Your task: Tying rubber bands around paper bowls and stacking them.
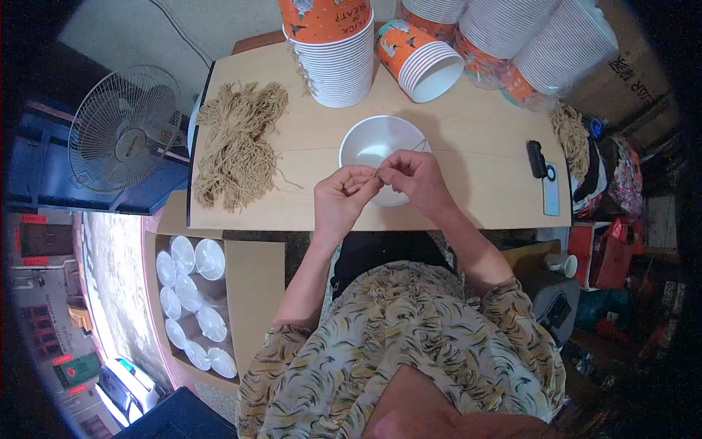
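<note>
1. I took the meeting fingertips as the centre of the clock, with 12 o'clock at the far side of the table and 6 o'clock at the person's body
2. The white round container had its mouth upward, directly below the hands and extending mainly toward 12 o'clock; its mouth was round, so it gave no long axis, and its wall was mostly hidden
3. A thin tan strand showed beyond the right hand, over the container's mouth; the visible part pointed to about 1 or 2 o'clock, and the right hand was the nearer one
4. The left hand came from about 7 o'clock, its thumb and forefinger closed in a narrow pinch; it seemed to hold the same strand, although the small piece was almost covered
5. The right hand came from about 4 o'clock, also narrowly pinched, its fingertips touching or nearly touching those of the left; I could not tell whether a knot was there
6. The bundle of tan cords lay at 9 to 10 o'clock, apart from both hands and nearer to the left, its length running almost from 12 to 6
7. At 11 o'clock stood the bucket stack; near 12 to 1 lay the tipped orange buckets, their opening turned toward 4 o'clock
</note>
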{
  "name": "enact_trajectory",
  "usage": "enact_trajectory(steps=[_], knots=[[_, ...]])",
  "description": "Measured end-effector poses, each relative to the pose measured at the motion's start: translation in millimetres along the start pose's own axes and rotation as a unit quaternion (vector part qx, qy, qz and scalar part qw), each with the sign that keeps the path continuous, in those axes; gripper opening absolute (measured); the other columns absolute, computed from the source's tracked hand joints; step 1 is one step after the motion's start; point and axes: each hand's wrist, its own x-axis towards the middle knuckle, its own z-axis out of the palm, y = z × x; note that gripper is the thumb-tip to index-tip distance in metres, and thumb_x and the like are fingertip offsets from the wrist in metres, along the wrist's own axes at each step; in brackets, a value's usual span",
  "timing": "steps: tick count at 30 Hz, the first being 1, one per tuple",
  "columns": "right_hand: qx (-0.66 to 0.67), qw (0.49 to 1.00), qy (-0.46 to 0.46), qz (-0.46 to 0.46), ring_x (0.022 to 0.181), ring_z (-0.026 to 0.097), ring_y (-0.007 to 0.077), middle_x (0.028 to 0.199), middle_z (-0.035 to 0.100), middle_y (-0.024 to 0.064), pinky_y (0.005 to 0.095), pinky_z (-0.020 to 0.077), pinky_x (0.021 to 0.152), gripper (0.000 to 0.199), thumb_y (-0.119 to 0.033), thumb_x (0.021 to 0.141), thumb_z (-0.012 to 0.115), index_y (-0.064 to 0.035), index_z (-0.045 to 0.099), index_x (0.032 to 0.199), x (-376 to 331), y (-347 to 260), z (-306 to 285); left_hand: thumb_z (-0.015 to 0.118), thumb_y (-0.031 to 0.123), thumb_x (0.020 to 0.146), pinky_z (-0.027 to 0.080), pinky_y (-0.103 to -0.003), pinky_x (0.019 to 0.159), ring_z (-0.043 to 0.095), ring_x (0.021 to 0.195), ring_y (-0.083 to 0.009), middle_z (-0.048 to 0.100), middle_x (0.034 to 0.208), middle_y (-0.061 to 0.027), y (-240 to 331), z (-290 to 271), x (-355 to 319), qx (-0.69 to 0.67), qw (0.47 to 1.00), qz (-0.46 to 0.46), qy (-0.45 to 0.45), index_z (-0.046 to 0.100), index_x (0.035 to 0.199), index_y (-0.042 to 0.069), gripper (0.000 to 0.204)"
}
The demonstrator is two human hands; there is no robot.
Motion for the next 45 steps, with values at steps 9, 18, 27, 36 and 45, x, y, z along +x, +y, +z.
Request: enact_trajectory(steps=[9, 18, 27, 36, 45], knots=[[-0.054, 0.998, -0.018, 0.02, 0.059, 0.054, 0.0033, 0.075, 0.069, 0.0008, 0.0198, 0.0438, 0.053, 0.014, -0.012, 0.095, 0.064, 0.0, 0.072, 0.097, -0.6, -8.2, -2.1, 0.067, -0.001, 0.093, 0.059, -0.026, 0.078, 0.073, 0.086, -0.016, 0.074, 0.095, -0.0125, 1.9, -0.9, 1.4, -0.057, 0.998, -0.002, 0.006, 0.068, 0.101, -0.005, 0.009], [-0.073, 0.997, -0.004, 0.038, 0.05, 0.053, 0.0062, 0.061, 0.062, 0.001, 0.0256, 0.0405, 0.046, 0.02, -0.016, 0.094, 0.065, 0.0012, 0.07, 0.102, 7.5, -14.6, -3.1, 0.068, 0.001, 0.093, 0.058, -0.025, 0.075, 0.072, 0.083, -0.0154, 0.073, 0.091, -0.0095, 3.1, -10.4, 4.8, -0.032, 0.998, -0.046, -0.016, 0.069, 0.1, -0.003, 0.009], [-0.05, 0.993, -0.099, 0.037, 0.049, 0.045, 0.0033, 0.059, 0.057, -0.0033, 0.0252, 0.0343, 0.045, 0.015, -0.012, 0.092, 0.068, -0.0012, 0.069, 0.102, 8.8, -6.7, -10.1, 0.07, -0.003, 0.091, 0.06, -0.025, 0.074, 0.072, 0.082, -0.0144, 0.073, 0.09, -0.0092, 5.2, -8.9, 5.4, -0.038, 0.998, -0.037, -0.017, 0.068, 0.098, -0.004, 0.007], [-0.102, 0.982, -0.159, -0.01, 0.055, 0.045, 0.0033, 0.06, 0.05, -0.0052, 0.0231, 0.034, 0.049, 0.002, -0.004, 0.095, 0.061, -0.0032, 0.06, 0.096, 8.9, -14.0, -13.3, 0.07, -0.004, 0.09, 0.059, -0.024, 0.072, 0.071, 0.081, -0.0133, 0.073, 0.086, -0.0099, 6.3, -10.7, 5.0, 0.014, 0.999, -0.024, -0.026, 0.066, 0.093, -0.004, 0.005], [0.005, 0.987, -0.16, 0.0, 0.061, 0.055, 0.007, 0.07, 0.061, 0.0024, 0.0252, 0.0437, 0.054, 0.012, -0.013, 0.096, 0.059, -0.003, 0.053, 0.092, 11.3, 4.6, -11.7, 0.069, -0.003, 0.091, 0.059, -0.026, 0.076, 0.072, 0.085, -0.0153, 0.073, 0.092, -0.0119, 11.7, -13.4, 6.5, -0.031, 0.996, -0.063, -0.053, 0.064, 0.097, -0.002, 0.007]])
